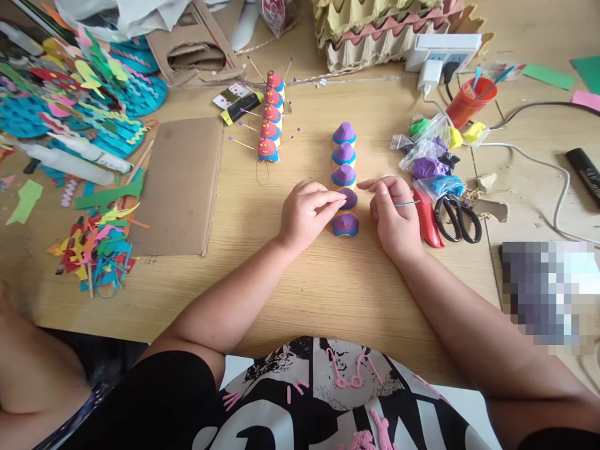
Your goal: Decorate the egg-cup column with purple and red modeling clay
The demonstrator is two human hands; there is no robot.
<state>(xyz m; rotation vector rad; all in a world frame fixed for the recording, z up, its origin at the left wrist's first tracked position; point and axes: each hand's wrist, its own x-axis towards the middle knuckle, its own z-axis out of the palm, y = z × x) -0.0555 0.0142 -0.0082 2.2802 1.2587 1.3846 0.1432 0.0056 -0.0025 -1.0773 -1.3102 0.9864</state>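
Observation:
A row of egg-carton cups (pixel 345 175), topped with purple clay over blue bands, stands in front of me; the nearest cup carries a small reddish face. My left hand (pixel 310 214) is closed in a pinch at the left side of the second-nearest cup. What sits between its fingertips, if anything, is too small to make out. To the right of the row, my right hand (pixel 396 215) is curled around a thin blue stick (pixel 407 204), its index finger pointing toward the cups. Further back left is a similar caterpillar (pixel 269 149) in red and blue, with purple-tipped sticks poking out.
Black-handled scissors (pixel 454 219), a red cutter (pixel 427 219) and bagged clay (pixel 429 167) lie right of my hand. An orange cup (pixel 471 102) and a power strip (pixel 443 51) stand behind. Leftward are cardboard (pixel 175 187) and paper scraps (pixel 100 244). Another person's arm (pixel 37 369) shows lower left.

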